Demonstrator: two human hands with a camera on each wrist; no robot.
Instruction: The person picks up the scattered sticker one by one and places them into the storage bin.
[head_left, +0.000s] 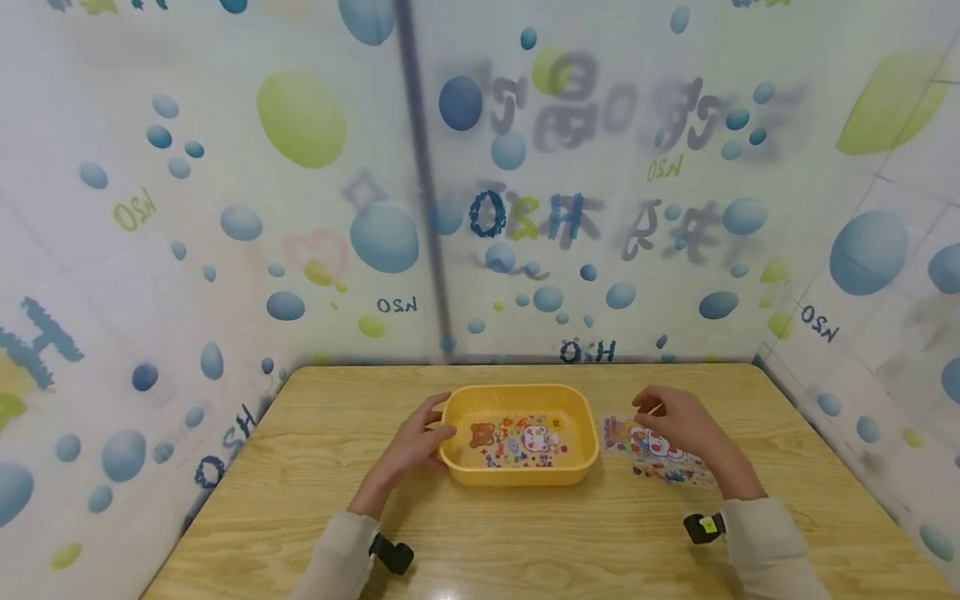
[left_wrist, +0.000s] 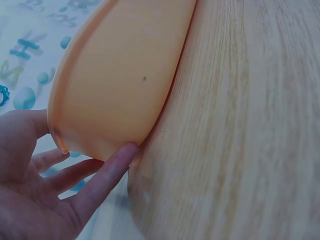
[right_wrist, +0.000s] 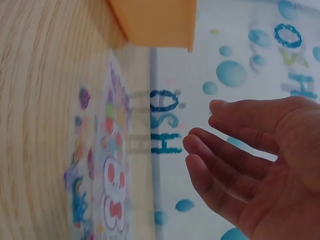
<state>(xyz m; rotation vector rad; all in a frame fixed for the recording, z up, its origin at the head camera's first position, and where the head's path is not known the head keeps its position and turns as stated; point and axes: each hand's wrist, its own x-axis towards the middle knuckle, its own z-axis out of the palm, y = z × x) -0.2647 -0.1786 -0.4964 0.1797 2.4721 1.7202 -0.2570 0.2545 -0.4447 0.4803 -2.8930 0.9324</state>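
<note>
A yellow plastic basin (head_left: pixel 517 477) sits on the table, with colourful sticker sheets (head_left: pixel 517 442) showing a brown bear and a white cartoon animal inside it. My left hand (head_left: pixel 411 442) holds the basin's left end, thumb at the rim and fingers along the outer wall (left_wrist: pixel 125 75). Right of the basin lie more clear sticker sheets (head_left: pixel 667 467), overlapping, with a white cartoon animal and small coloured pictures. Over these hovers my right hand (head_left: pixel 678 421), its fingers loosely bent; the right wrist view shows nothing held in it, apart from the sheets (right_wrist: pixel 115 190).
The wooden table (head_left: pixel 345 400) meets patterned white curtains (head_left: pixel 570 283) at the back and sides. Black wrist cameras are strapped at both sleeves, one at the left (head_left: pixel 392 553) and one at the right (head_left: pixel 703 527).
</note>
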